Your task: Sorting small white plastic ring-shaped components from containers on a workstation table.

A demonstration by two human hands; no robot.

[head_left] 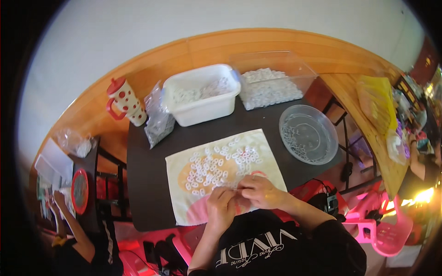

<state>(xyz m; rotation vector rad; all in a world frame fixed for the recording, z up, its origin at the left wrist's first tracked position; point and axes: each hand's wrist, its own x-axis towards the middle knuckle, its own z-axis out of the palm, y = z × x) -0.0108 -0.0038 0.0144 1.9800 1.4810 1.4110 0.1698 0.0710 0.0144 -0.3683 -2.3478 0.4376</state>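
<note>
Both hands meet over the near edge of a pale patterned cloth (268,156) on a dark table. The fingers of my left hand (222,207) are closed in a pinch. My right hand (262,192) pinches right beside it, its fingertips almost touching the left ones. Whatever lies between the fingertips is too small and too hidden to name. Just beyond my hands, many small white oval pieces with holes (202,171) are spread in a loose patch over the cloth.
Along the table's back stand a spotted tumbler (128,102), a plastic bag of small pieces (159,122), a white tub (202,114) and a clear box of white pieces (270,89). A round clear dish (313,140) sits right. Another person's hands (57,198) work at left; pink stools (392,237) stand right.
</note>
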